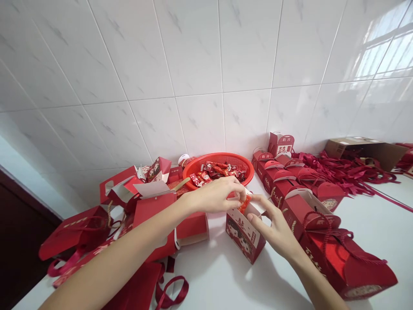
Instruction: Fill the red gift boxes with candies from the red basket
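A small open gift box [243, 237], red with cartoon figures on a pale front, stands on the white table between my hands. My left hand [222, 194] is over its opening, fingers closed on a shiny red-orange wrapped candy [244, 204] that is partly inside. On the box's right side, my right hand [274, 221] holds the upper edge between thumb and fingers. Just behind, a red plastic basket [238, 157] contains many wrapped candies [219, 171].
Open red boxes [155, 211] and a loose ribbon [172, 292] lie on the left. Rows of red boxes [290, 185] with rope handles line the right. Farther back are magenta ribbons [342, 174] and a cardboard box [383, 155]. A tiled wall [200, 56] rises behind.
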The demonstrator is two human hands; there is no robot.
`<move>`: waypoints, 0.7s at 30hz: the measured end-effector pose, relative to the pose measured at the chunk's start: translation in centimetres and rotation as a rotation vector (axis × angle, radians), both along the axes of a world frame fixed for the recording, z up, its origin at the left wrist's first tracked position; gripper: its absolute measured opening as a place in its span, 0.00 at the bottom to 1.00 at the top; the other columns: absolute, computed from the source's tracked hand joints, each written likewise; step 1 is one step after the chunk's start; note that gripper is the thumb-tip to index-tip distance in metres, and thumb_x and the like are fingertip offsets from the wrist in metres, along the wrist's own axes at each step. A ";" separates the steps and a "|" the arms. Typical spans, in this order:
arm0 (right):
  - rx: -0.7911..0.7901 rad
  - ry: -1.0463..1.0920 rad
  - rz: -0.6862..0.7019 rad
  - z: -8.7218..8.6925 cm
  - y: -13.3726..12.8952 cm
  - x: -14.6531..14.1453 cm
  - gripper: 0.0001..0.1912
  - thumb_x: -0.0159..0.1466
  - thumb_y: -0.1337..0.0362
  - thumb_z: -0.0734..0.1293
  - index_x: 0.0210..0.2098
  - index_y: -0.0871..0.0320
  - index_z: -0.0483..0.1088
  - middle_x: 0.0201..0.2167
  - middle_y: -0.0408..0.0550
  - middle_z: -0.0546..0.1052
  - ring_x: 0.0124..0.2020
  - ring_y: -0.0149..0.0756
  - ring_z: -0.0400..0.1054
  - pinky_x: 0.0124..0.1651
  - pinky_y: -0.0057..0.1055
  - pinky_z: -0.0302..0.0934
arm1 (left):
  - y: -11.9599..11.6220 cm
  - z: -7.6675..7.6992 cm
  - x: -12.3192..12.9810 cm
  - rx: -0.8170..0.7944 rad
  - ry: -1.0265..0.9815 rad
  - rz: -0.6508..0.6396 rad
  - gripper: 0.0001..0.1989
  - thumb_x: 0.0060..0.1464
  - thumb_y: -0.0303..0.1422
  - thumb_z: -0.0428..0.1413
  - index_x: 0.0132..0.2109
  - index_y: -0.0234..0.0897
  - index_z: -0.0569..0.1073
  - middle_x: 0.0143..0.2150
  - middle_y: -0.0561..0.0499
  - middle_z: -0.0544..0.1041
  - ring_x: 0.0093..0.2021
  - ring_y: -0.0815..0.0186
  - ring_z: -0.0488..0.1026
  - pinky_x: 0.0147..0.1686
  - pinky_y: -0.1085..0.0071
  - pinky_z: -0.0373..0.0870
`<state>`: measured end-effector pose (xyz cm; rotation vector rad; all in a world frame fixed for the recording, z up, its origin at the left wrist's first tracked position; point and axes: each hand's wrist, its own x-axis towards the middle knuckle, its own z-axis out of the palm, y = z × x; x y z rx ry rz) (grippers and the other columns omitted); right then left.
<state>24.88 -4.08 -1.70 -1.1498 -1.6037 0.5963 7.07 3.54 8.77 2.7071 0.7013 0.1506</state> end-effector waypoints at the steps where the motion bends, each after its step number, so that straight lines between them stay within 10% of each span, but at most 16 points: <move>1: 0.001 0.001 -0.007 -0.1 0.0 0.0 0.15 0.64 0.58 0.64 0.49 0.52 0.73 0.49 0.47 0.80 0.51 0.44 0.73 0.46 0.34 0.67 | 0.0 -0.2 -0.1 -0.005 0.018 0.000 0.09 0.63 0.31 0.54 0.45 0.40 0.79 0.52 0.45 0.72 0.50 0.59 0.72 0.50 0.64 0.66; 7: 0.034 0.015 -0.002 -0.4 -0.1 0.0 0.14 0.66 0.58 0.64 0.50 0.52 0.73 0.51 0.47 0.80 0.53 0.45 0.73 0.54 0.37 0.67 | 0.2 -0.6 -0.9 -0.075 0.019 -0.019 0.10 0.62 0.35 0.55 0.48 0.39 0.76 0.54 0.45 0.71 0.54 0.57 0.71 0.53 0.62 0.66; 14: 0.076 0.055 -0.033 -0.9 0.0 -0.4 0.23 0.70 0.54 0.62 0.63 0.51 0.63 0.59 0.52 0.75 0.59 0.45 0.71 0.56 0.40 0.67 | 0.3 -2.4 -1.3 -0.018 -0.099 0.087 0.37 0.53 0.26 0.57 0.69 0.40 0.56 0.67 0.42 0.64 0.65 0.52 0.63 0.60 0.59 0.63; 21: 0.062 0.037 -0.060 -1.5 -0.4 0.3 0.29 0.65 0.56 0.69 0.63 0.52 0.63 0.45 0.49 0.82 0.46 0.42 0.77 0.50 0.37 0.70 | 0.3 -3.8 -1.3 0.090 -0.146 0.149 0.10 0.51 0.26 0.56 0.43 0.39 0.71 0.41 0.50 0.77 0.42 0.59 0.73 0.40 0.67 0.65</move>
